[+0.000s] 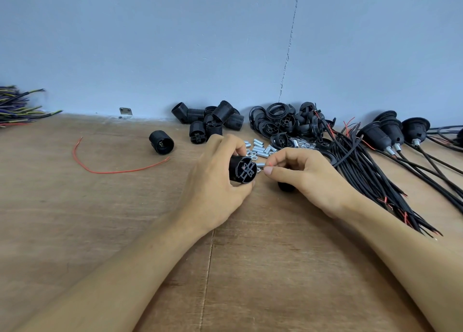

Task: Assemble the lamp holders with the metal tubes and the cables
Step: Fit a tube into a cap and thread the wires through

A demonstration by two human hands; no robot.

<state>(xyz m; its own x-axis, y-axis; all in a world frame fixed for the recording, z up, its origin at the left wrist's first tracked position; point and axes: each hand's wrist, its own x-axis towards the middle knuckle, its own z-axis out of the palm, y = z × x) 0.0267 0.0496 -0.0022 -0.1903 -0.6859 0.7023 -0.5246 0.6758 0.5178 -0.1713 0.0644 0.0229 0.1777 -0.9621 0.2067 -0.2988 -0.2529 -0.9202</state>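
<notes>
The left hand [215, 178] is gripping a black lamp holder [242, 169] at mid-table, and the right hand [308, 178] is pinching a red wire tip [271, 165] just beside its terminals. A few finished assemblies [390, 133] are lying far right. Loose holders [210, 118], metal tubes [259, 147] and cables [370, 176] are waiting, so I'd say plenty is left.

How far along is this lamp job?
Done: a few wired-up lamps lie far right. In hand: the left hand grips a holder while the right hand pinches a red wire at it. Left: piles of loose holders, tubes and cables.
</notes>
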